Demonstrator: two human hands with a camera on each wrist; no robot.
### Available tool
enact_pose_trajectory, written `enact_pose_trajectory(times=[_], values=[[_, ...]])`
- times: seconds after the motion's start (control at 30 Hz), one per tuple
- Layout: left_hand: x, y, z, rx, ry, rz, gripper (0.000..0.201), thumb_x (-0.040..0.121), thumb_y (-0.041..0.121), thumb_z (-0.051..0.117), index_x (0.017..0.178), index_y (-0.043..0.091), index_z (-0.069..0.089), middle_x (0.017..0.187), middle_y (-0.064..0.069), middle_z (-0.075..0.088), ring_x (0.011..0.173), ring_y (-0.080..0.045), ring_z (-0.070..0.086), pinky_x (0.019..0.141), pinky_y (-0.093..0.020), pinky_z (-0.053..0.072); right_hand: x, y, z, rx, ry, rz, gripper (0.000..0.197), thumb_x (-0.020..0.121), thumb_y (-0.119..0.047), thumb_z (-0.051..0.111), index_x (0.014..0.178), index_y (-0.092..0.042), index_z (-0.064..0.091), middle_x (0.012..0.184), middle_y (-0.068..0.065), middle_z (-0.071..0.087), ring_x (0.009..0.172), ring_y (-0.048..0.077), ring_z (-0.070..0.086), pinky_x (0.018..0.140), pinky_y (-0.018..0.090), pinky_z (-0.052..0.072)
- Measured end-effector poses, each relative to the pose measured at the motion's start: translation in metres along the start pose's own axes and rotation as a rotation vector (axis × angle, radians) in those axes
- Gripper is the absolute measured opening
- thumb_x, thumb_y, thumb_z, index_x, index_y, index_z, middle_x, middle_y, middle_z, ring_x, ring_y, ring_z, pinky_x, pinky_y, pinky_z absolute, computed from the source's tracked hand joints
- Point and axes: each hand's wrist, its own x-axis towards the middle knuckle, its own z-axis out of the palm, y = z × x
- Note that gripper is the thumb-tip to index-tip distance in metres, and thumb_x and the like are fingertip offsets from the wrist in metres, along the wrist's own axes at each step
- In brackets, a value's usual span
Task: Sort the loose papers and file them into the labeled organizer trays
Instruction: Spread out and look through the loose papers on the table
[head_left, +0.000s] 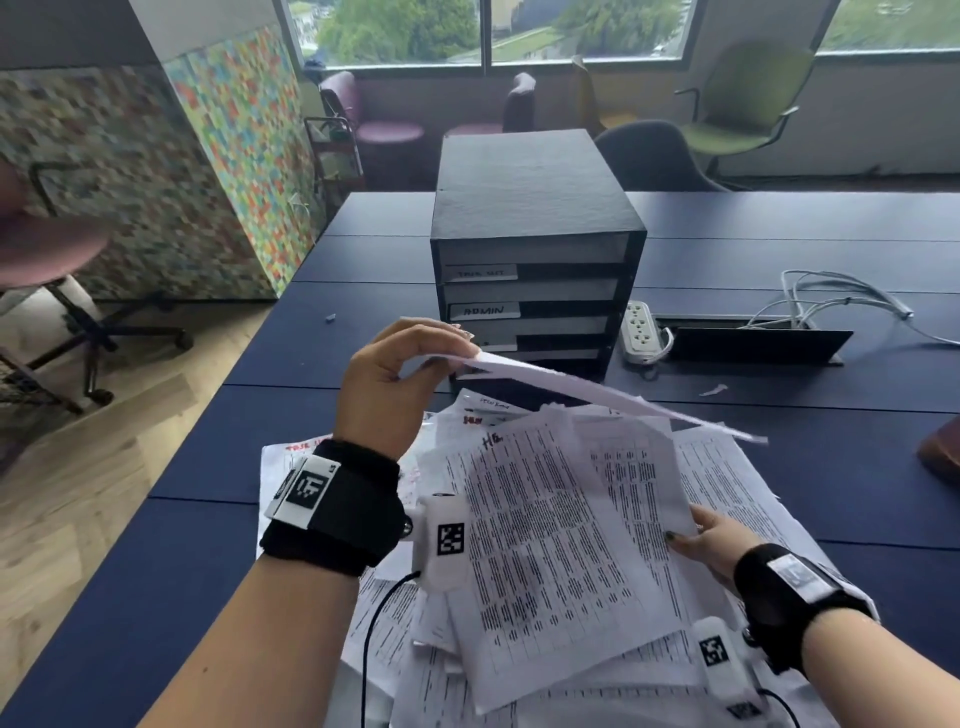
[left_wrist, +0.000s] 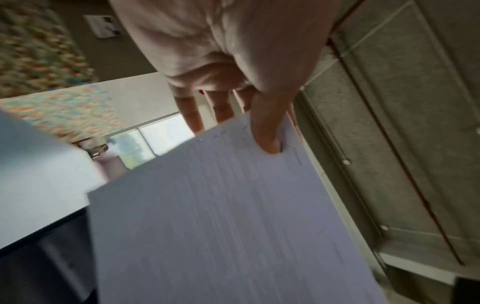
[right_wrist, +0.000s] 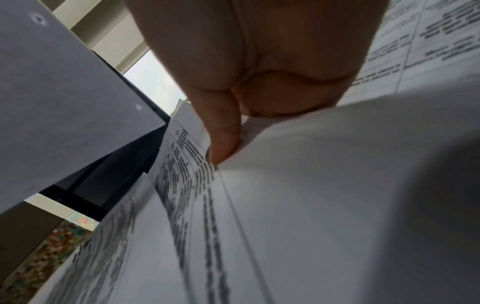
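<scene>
A black organizer (head_left: 535, 223) with several stacked trays stands mid-table; white labels on two trays read roughly "TASK LIST" and "ADMIN" (head_left: 484, 310). In front of it lies a loose heap of printed papers (head_left: 727, 488). My left hand (head_left: 400, 374) pinches one white sheet (head_left: 613, 397) by its corner and holds it raised, nearly edge-on, above the heap; the left wrist view shows the thumb (left_wrist: 265, 131) on that sheet (left_wrist: 221, 216). My right hand (head_left: 711, 540) grips the right edge of a printed page (head_left: 550, 540) atop the heap, thumb (right_wrist: 223, 133) on top of it.
A white power strip (head_left: 641, 332) and a tangle of white cables (head_left: 841, 301) lie right of the organizer beside an open cable hatch (head_left: 753, 343). A brown object (head_left: 940, 452) sits at the right edge. Chairs stand beyond the dark blue table (head_left: 197, 530).
</scene>
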Motion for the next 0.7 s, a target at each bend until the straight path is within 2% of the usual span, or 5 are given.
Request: enact_pose_trajectory(times=[0.17, 0.33, 0.43, 0.6, 0.7], values=[[-0.028, -0.048, -0.018, -0.058, 0.049, -0.357, 0.042, 0.078, -0.017, 0.056, 0.060, 0.019, 0.067, 0.116, 0.003, 0.060, 0.110, -0.007, 0.055, 0.090, -0.014, 0.043, -0.005, -0.003, 0.002, -0.042, 0.052, -0.013, 0.041, 0.082, 0.014, 0.057, 0.120, 0.001, 0.055, 0.095, 0.011, 0.063, 0.092, 0.027, 0.057, 0.089, 0.036, 0.046], [-0.069, -0.105, -0.026, 0.146, 0.007, -0.934, 0.045, 0.074, -0.015, 0.038, 0.054, 0.016, 0.065, 0.062, -0.009, 0.057, 0.059, -0.020, 0.045, 0.063, -0.027, 0.040, 0.000, -0.001, 0.002, 0.006, 0.037, -0.007, 0.051, 0.082, 0.013, 0.058, 0.130, 0.003, 0.048, 0.105, 0.023, 0.062, 0.094, 0.034, 0.058, 0.094, 0.044, 0.044], [-0.085, -0.118, -0.028, 0.019, 0.131, -1.178, 0.036, 0.083, -0.013, 0.034, 0.066, 0.005, 0.059, 0.067, -0.013, 0.054, 0.059, -0.024, 0.051, 0.060, -0.029, 0.049, -0.001, -0.001, 0.002, -0.009, 0.026, -0.008, 0.050, 0.081, 0.011, 0.060, 0.129, 0.002, 0.049, 0.103, 0.021, 0.063, 0.097, 0.034, 0.059, 0.101, 0.048, 0.041], [-0.100, -0.126, -0.031, 0.072, 0.154, -1.117, 0.018, 0.087, -0.007, 0.050, 0.083, 0.009, 0.057, 0.094, -0.016, 0.055, 0.075, -0.028, 0.059, 0.057, -0.033, 0.056, 0.002, 0.001, 0.000, 0.012, 0.010, -0.005, 0.050, 0.081, 0.012, 0.059, 0.129, 0.001, 0.049, 0.108, 0.022, 0.063, 0.100, 0.035, 0.059, 0.104, 0.050, 0.038], [-0.105, -0.128, -0.032, 0.191, 0.178, -1.035, 0.042, 0.081, -0.014, 0.054, 0.109, 0.018, 0.051, 0.093, -0.011, 0.052, 0.070, -0.026, 0.060, 0.053, -0.035, 0.058, 0.001, 0.001, 0.000, 0.038, -0.001, -0.030, 0.048, 0.082, 0.013, 0.057, 0.128, 0.002, 0.049, 0.104, 0.021, 0.062, 0.098, 0.033, 0.057, 0.104, 0.047, 0.039]])
